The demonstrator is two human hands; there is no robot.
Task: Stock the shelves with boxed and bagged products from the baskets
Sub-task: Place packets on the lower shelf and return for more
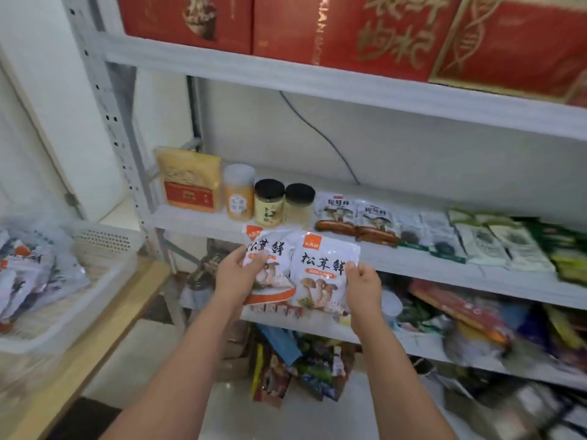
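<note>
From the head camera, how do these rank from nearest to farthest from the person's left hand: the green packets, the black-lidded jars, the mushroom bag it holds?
From the left hand:
1. mushroom bag, gripped in it.
2. black-lidded jars, on the shelf just above it.
3. green packets, at that shelf's far right end.
</note>
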